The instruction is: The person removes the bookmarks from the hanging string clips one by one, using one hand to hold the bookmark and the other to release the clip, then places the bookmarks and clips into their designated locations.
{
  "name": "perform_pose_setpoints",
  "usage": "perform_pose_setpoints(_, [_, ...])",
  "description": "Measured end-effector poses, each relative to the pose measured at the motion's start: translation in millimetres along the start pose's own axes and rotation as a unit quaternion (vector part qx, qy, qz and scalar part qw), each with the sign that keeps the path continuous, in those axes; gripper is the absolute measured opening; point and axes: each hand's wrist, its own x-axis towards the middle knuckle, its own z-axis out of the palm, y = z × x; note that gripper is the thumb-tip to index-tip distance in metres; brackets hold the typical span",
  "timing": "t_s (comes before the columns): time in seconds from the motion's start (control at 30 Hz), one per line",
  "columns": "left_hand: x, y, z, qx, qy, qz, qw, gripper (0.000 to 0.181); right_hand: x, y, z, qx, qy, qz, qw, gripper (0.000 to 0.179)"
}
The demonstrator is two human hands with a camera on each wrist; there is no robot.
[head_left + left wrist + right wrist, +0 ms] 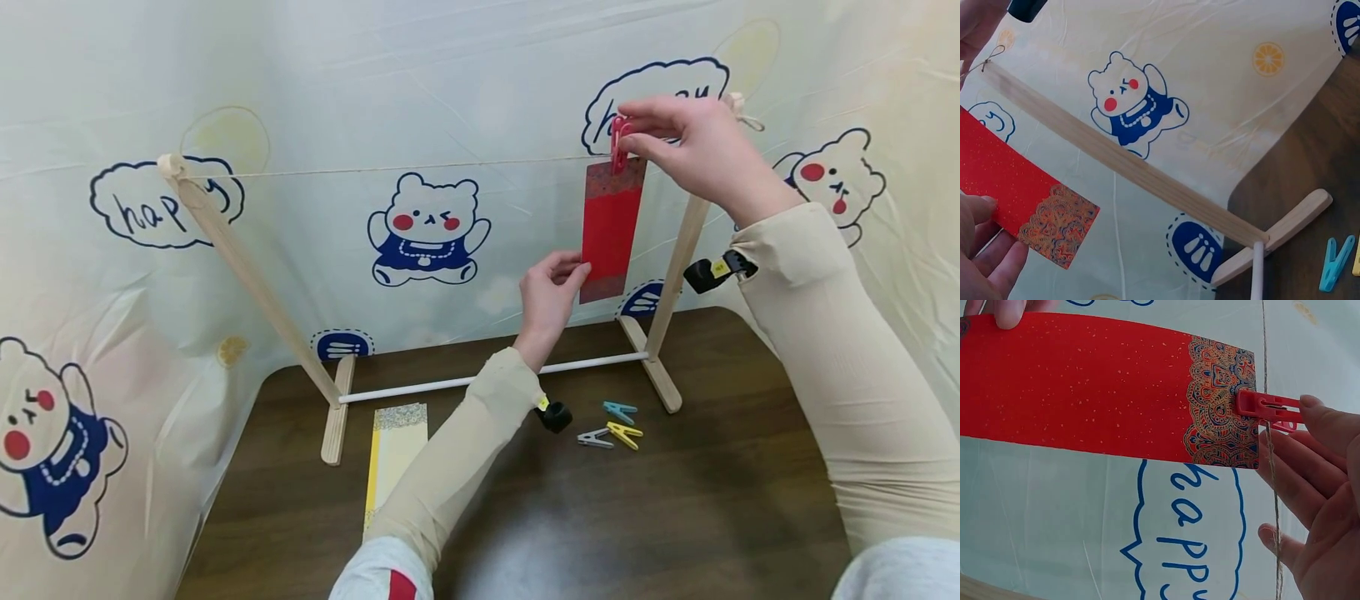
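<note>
A red paper strip (611,225) with patterned ends hangs at the right part of the string (420,170). A red clothespin (1266,407) is clamped over its top edge, and the string runs through the pin. My right hand (697,154) pinches the pin's handles between thumb and fingers. Lower down, my left hand (551,292) holds the strip's left edge between thumb and fingers. In the left wrist view, the patterned lower end (1063,225) of the strip sticks out past the left fingers.
The string spans a wooden frame with a left post (255,279), a right post (678,275) and a white crossbar (420,388). On the brown table (637,525) lie blue (619,411), grey (595,438) and yellow (625,434) clothespins. Cream paper strips (401,450) lie partly under the left forearm.
</note>
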Motion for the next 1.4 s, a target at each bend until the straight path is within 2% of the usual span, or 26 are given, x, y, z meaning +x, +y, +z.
perform_pose_setpoints(0.2, [-1.0,-2.0,-5.4,-0.022,-0.001,0.0,0.9998,0.021,2.6,-0.3,0.9,0.017,0.012,-0.005,0.9998,0.047])
perform_pose_setpoints(0.37, [-1.6,-3.0,-8.1,-0.035,-0.006,-0.002,0.9994,0.022,3.3,-0.9,1.4,0.04,0.005,0.006,0.9992,0.049])
perform_pose_setpoints(0.57, [0.8,-4.2,-10.0,-0.041,0.002,-0.005,0.9991,0.021,2.6,-1.4,2.5,0.066,0.008,0.011,0.9977,0.045])
perform_pose_setpoints(0.83, [0.3,-5.5,-12.6,-0.04,-0.002,-0.012,0.9991,0.022,3.4,-0.6,3.7,0.075,0.017,0.011,0.997,0.039])
perform_pose_setpoints(1.13, [-1.3,-3.0,-12.8,-0.047,-0.006,-0.01,0.9988,0.024,1.1,-0.4,6.3,0.087,0.074,-0.001,0.9934,0.034])
perform_pose_setpoints(1.4, [-4.2,-3.6,-11.6,-0.053,-0.014,-0.006,0.9985,0.023,-3.0,3.3,16.2,0.123,0.142,-0.041,0.9814,0.026])
